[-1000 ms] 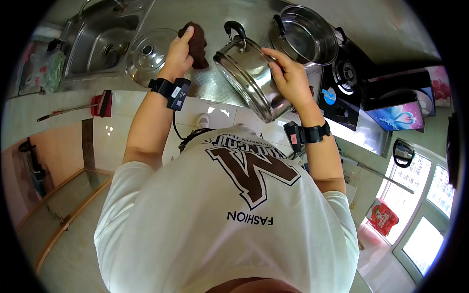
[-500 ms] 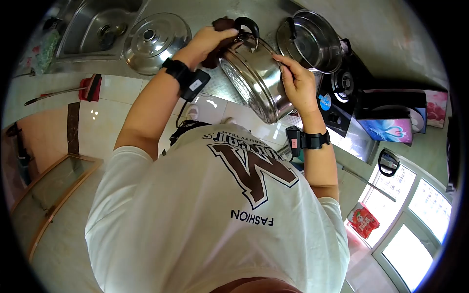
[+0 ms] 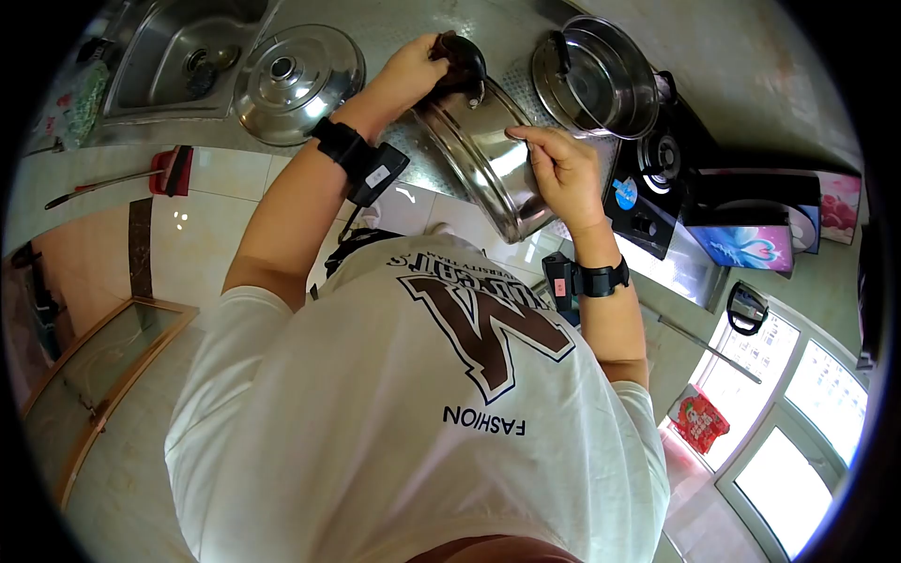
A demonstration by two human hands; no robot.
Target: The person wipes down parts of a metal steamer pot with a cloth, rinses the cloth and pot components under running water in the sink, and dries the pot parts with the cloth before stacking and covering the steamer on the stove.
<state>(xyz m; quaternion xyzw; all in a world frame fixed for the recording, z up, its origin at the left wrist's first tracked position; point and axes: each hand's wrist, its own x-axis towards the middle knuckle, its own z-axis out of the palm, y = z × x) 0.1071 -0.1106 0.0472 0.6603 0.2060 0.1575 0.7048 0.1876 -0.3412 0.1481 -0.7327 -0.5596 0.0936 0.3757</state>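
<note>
A steel sink (image 3: 158, 70) lies left of the gas stove (image 3: 661, 201); a red dustpan (image 3: 177, 171) shows below the sink, a red bag (image 3: 699, 419) near the glazed door (image 3: 786, 474).

A kitchen, seemingly a home's: a metal sink (image 3: 178, 70) beyond the left fingers, a stove burner (image 3: 660, 158) beyond the right.
</note>
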